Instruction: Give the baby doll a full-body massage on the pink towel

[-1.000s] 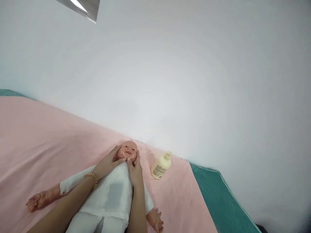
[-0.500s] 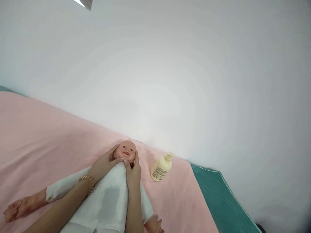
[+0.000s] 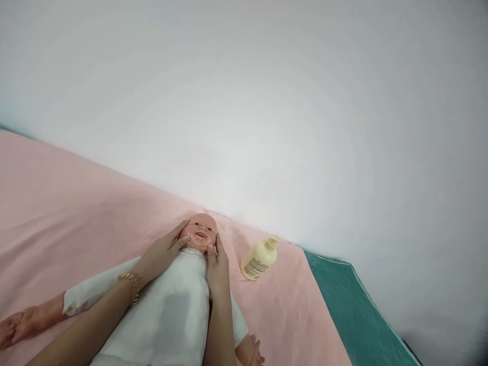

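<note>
A baby doll (image 3: 179,295) with a bare plastic head and a white cloth body lies on its back, arms spread to either side. My left hand (image 3: 162,254), with a gold coiled band on its wrist, cups one side of the doll's head (image 3: 201,227). Its thumb lies on the cheek near the mouth. On the other side, my right hand (image 3: 218,267) holds the cheek and jaw, thumb in front and fingers along the side. The fingertips behind the head are partly hidden.
A pale yellow pump bottle (image 3: 259,259) with a printed label stands right of the doll. Under both is a pink sheet (image 3: 95,203); a green surface (image 3: 354,300) shows at the right. Behind rises a white wall (image 3: 244,101).
My thumbs have moved apart, from together under the doll's chin out to its cheeks, uncovering the collar. The whole view has shifted slightly.
</note>
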Demonstrator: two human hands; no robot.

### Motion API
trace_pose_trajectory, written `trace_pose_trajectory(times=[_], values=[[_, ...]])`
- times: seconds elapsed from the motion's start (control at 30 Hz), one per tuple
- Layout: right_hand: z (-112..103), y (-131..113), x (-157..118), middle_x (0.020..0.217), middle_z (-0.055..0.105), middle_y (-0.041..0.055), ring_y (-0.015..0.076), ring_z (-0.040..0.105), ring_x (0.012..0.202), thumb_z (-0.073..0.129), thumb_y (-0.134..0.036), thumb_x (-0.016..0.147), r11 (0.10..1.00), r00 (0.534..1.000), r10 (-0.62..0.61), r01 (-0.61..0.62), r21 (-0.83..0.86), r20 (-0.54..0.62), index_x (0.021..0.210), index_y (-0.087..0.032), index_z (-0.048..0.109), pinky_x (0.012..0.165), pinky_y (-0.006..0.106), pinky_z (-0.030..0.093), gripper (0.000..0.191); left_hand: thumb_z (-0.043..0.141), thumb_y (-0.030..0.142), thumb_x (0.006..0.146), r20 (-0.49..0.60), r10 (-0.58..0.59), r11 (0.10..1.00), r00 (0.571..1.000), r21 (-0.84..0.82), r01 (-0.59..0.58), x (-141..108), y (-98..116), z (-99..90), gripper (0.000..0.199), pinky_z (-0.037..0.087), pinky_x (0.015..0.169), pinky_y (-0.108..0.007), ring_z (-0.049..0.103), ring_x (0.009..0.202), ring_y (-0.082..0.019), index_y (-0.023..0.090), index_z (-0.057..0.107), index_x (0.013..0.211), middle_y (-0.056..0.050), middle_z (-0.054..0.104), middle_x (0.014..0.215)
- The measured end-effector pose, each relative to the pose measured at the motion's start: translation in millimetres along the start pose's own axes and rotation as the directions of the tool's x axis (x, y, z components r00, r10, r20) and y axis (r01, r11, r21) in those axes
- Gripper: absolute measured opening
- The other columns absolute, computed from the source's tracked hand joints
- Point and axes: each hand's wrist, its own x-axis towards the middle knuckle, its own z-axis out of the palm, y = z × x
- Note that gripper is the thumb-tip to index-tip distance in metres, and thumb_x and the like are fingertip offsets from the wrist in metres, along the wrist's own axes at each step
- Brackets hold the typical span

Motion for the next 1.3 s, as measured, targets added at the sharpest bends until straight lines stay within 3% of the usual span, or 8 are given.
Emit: trace_pose_trajectory(times=[0.17, 0.37, 0.63, 0.93, 1.3], values=[[0, -5, -2, 0.147, 0.045, 0.0062, 0.0226, 0.043, 0.137, 0.054, -0.051, 0.09, 0.998, 0.999, 0.038, -0.038, 0.05, 0.009, 0.145, -0.018, 0.041, 0.114, 0.036, 0.035, 0.066, 0.037, 0.058, 0.092, 0.004, -0.053, 0.999, 0.999, -0.007, 0.053, -4, 8, -2.2, 0.069, 0.031, 0.112, -0.039, 0.041, 0.136, -0.029, 0.023, 0.032, 0.151, -0.004, 0.045, 0.147], [8, -10, -4, 0.141, 0.053, 0.0096, 0.0249, 0.055, 0.126, 0.073, -0.041, 0.077, 0.996, 0.998, 0.06, -0.058, 0.066, -0.024, 0.147, -0.016, 0.036, 0.106, 0.036, 0.045, 0.083, 0.058, 0.057, 0.079, 0.007, -0.077, 0.988, 0.997, -0.136, 0.078, -2, 10, -0.9, 0.083, 0.038, 0.109, -0.04, 0.047, 0.131, -0.031, 0.022, 0.034, 0.149, -0.008, 0.05, 0.143], [12, -9, -4, 0.14, 0.054, 0.0095, 0.0248, 0.056, 0.124, 0.071, -0.038, 0.078, 0.999, 0.997, 0.044, -0.042, 0.025, -0.07, 0.145, -0.016, 0.039, 0.103, 0.036, 0.047, 0.078, 0.064, 0.056, 0.074, 0.018, -0.095, 0.987, 0.995, -0.13, 0.096, 3, 1, 1.5, 0.087, 0.043, 0.106, -0.042, 0.051, 0.127, -0.031, 0.023, 0.034, 0.149, -0.009, 0.05, 0.143], [6, -7, -2, 0.147, 0.046, 0.0101, 0.0238, 0.047, 0.134, 0.052, -0.049, 0.09, 0.999, 0.999, 0.025, -0.025, -0.027, -0.023, 0.147, -0.013, 0.037, 0.111, 0.036, 0.038, 0.069, 0.04, 0.057, 0.092, -0.003, -0.003, 0.999, 1.0, 0.043, 0.003, -3, 7, -1.8, 0.068, 0.04, 0.108, -0.038, 0.043, 0.135, -0.027, 0.024, 0.031, 0.151, -0.003, 0.044, 0.148], [3, -6, -1, 0.149, 0.043, 0.0085, 0.0209, 0.039, 0.139, 0.04, -0.057, 0.094, 0.999, 0.999, -0.011, 0.01, -0.041, -0.036, 0.143, -0.014, 0.044, 0.115, 0.035, 0.032, 0.066, 0.025, 0.056, 0.096, -0.014, 0.006, 0.999, 1.0, 0.046, -0.005, 0, -1, 0.5, 0.067, 0.029, 0.115, -0.039, 0.038, 0.138, -0.025, 0.018, 0.033, 0.15, -0.004, 0.04, 0.151]])
